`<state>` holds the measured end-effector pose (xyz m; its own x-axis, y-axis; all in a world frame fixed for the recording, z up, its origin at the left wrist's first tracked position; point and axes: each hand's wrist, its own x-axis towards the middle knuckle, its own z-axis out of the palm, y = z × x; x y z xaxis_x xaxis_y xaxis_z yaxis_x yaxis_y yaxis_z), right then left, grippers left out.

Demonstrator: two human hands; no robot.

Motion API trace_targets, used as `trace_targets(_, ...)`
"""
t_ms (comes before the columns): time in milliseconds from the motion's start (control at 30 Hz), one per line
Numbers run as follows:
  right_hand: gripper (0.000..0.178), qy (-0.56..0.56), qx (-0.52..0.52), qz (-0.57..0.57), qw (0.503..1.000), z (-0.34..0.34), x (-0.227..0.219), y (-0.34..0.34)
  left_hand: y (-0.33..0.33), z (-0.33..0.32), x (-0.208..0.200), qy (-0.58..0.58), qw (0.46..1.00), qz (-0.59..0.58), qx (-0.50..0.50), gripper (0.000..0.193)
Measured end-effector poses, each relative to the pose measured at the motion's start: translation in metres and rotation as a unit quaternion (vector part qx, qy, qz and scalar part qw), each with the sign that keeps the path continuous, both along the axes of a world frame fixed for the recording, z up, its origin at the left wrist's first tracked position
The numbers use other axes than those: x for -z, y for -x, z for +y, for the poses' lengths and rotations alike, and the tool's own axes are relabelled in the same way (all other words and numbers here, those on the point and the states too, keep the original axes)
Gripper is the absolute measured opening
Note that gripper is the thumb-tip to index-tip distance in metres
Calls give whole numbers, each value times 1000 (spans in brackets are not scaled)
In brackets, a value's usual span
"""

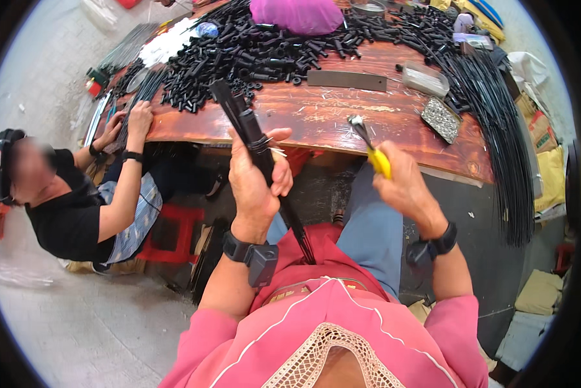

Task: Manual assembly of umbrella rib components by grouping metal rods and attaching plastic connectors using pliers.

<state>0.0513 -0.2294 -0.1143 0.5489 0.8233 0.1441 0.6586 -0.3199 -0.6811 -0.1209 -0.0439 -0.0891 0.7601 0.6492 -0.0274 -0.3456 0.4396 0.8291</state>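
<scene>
My left hand [250, 187] is closed around a slim black folded umbrella frame [262, 150]. The frame slants from above the table edge down to my lap, and its lower end shows thin rods bunched together. A pale thin piece sticks out from the frame beside my fingers. My right hand [403, 181] grips yellow-handled pliers [378, 160], their jaws pointing up over the front edge of the table. The jaws are apart from the frame. Something small and pale shows at the jaw tips, too small to make out.
On the worn reddish wooden table [355, 107] lie a heap of black tubular parts [239, 61], a flat dark bar [347, 80], a tray of small metal bits [440, 120] and a clear box [425, 80]. Long black rods [497, 142] hang over the right edge. Another person [71, 200] works at left.
</scene>
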Motion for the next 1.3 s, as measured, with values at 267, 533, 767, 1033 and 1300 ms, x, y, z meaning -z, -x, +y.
trace_targets(267, 71, -73, -28, -102, 992, 34, -7, 68, -7, -15, -7, -2, 999, 39, -35, 86)
trace_targets(533, 77, -157, 41, -279, 946, 49, -3, 64, -10, -17, -7, -31, 998, 37, -46, 87)
trace_targets(767, 67, -154, 63, -313, 935, 50, -3, 52, -9, -20, -9, -39, 998, 44, -39, 84)
trace_targets(1033, 40, -52, -270, 36, 961, 31, -31, -6, -5, -37, 0, -90, 990, -99, -38, 65)
trace_targets(1300, 51, 96, -314, 1, 944, 14, -71, -3, 5, -37, -2, -96, 995, -17, 4, 32)
